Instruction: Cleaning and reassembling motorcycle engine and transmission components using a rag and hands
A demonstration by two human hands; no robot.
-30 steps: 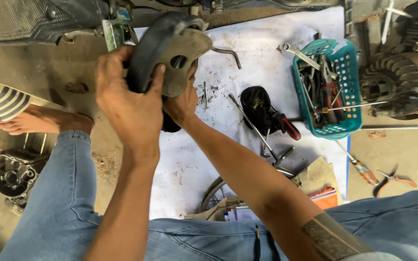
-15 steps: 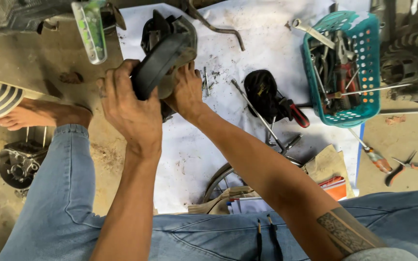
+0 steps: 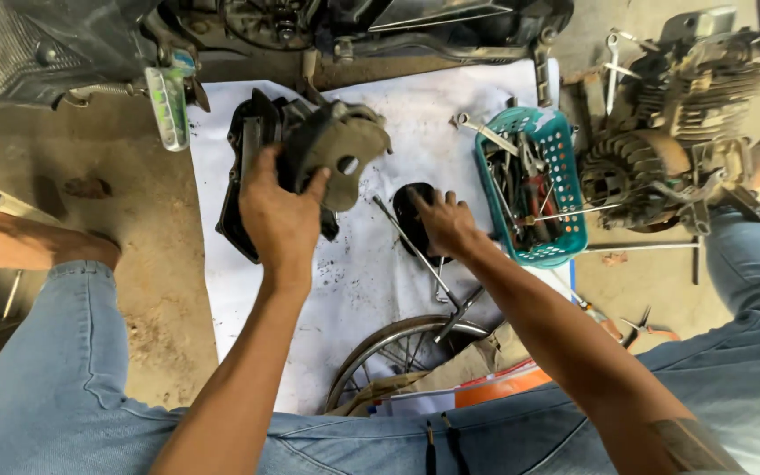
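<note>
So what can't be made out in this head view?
- Black object under the right hand: mostly covered by the hand, kind unclear.
- Grey engine cover in the left hand: underside turned away.
- Tools in the teal basket: tangled, too small to name.
- Wheel rim: cut off by cloth and legs.

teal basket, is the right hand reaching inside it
No, the right hand rests on a black object on the white sheet, beside the teal basket.
</note>
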